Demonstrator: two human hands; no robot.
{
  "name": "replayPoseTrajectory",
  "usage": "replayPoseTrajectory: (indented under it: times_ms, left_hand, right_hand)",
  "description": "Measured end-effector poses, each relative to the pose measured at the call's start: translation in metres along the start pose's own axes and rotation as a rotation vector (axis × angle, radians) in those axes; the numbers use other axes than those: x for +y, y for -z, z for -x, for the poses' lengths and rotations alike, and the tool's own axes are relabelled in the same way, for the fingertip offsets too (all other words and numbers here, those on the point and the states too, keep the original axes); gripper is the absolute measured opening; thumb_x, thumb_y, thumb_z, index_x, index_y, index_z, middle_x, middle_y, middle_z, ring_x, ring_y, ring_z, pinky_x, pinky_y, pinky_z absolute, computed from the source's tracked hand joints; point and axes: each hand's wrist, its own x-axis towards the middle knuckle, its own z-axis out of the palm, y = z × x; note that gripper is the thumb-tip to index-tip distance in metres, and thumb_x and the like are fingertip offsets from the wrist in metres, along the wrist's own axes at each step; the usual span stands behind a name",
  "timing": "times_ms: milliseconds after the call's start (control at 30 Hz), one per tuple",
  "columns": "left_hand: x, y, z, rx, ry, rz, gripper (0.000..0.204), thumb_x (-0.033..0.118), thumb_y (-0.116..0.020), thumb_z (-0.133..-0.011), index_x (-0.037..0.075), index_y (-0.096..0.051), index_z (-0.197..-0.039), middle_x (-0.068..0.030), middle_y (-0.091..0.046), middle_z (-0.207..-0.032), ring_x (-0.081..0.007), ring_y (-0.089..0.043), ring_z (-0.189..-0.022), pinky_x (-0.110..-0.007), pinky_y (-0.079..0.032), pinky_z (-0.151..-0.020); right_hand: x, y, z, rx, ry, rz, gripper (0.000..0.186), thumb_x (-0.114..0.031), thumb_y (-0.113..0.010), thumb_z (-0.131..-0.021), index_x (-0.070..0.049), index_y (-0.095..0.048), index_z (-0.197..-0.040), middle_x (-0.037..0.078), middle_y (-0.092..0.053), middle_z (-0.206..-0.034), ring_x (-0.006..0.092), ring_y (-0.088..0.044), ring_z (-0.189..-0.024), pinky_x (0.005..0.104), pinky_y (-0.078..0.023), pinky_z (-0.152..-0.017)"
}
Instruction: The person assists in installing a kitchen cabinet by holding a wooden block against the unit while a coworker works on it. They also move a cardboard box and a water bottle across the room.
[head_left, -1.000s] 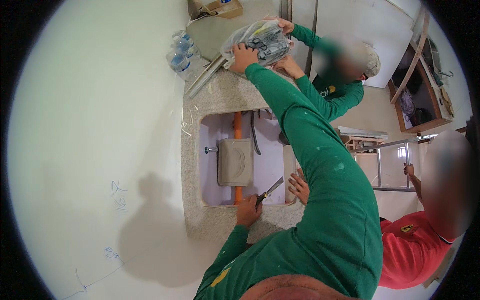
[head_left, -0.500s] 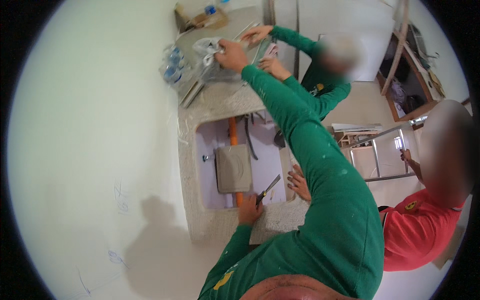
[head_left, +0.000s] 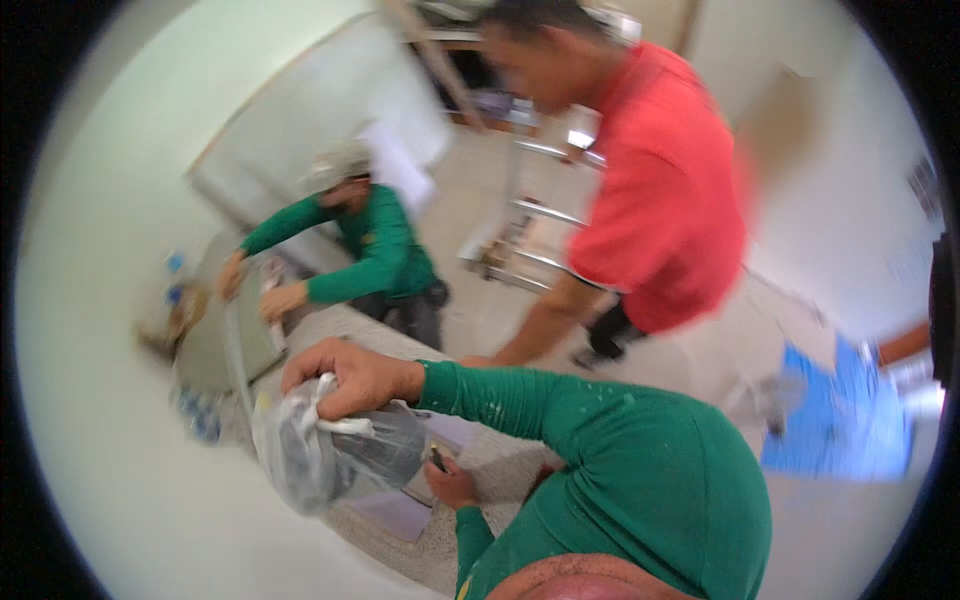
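Two items are held, one per hand. Bag: a see-through plastic bag [head_left: 305, 465] is gripped by its gathered white neck in the right hand [head_left: 345, 378]; that grip is closed, fingers curled over the bunched plastic. Probably held there so the mouth is pinched and the weight hangs below the knuckles. Dark contents are seen through the film; too blurred to identify. The bag is positioned out in front, over the near part of the speckled tabletop [head_left: 505, 460], partly covering the sink cut-out [head_left: 400, 515]. Whether its bottom is touching anything cannot be told.

Tool: a yellow-and-black handle [head_left: 437, 458] is gripped in the left hand [head_left: 455, 487], low beside the cut-out. Its working end is not seen. The tool is likely held low and apart so the bag isn't snagged.

Far end: a long pale strip [head_left: 238, 350] is reached for by a co-worker in green [head_left: 385, 240]; bottles [head_left: 203, 418] are set near the wall, presumably out of the way. A co-worker in red [head_left: 660, 190] is seen beside a metal ladder [head_left: 548, 210].
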Motion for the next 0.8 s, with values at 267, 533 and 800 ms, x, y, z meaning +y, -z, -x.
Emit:
replayPoseTrajectory:
  times_ms: [267, 533, 800]
  left_hand:
    - [-0.017, 0.008, 0.017, -0.092, -0.206, -0.091, 0.044, 0.035, -0.061, -0.097, -0.005, -0.060, -0.117, -0.0276, -0.066, -0.109, -0.0449, -0.064, -0.101, -0.052, -0.049, -0.083]
    - [-0.019, 0.009, 0.013, 0.023, -0.212, -0.040, 0.052, 0.041, -0.061, -0.100, -0.009, -0.056, -0.111, -0.0304, -0.065, -0.102, -0.0463, -0.065, -0.088, -0.053, -0.049, -0.075]
    - [-0.033, 0.000, 0.018, 0.101, -0.250, -0.123, 0.053, 0.043, -0.062, -0.100, -0.010, -0.058, -0.108, -0.0281, -0.064, -0.095, -0.0427, -0.063, -0.082, -0.051, -0.048, -0.071]
  right_hand:
    - [-0.081, 0.036, 0.224, 0.312, -0.013, 0.134, 0.041, -0.017, -0.078, -0.074, 0.000, -0.071, -0.111, 0.004, -0.071, -0.104, 0.0126, -0.063, -0.097, 0.0289, -0.051, -0.089]
    - [-0.140, -0.029, 0.451, 0.720, -0.187, 0.037, 0.039, -0.023, -0.079, -0.069, 0.000, -0.071, -0.100, 0.006, -0.069, -0.098, 0.0157, -0.064, -0.093, 0.0311, -0.050, -0.085]
    - [-0.174, -0.027, 0.652, 1.190, -0.191, 0.271, 0.042, -0.023, -0.078, -0.070, -0.002, -0.072, -0.107, 0.007, -0.069, -0.109, 0.0158, -0.065, -0.100, 0.0296, -0.050, -0.094]
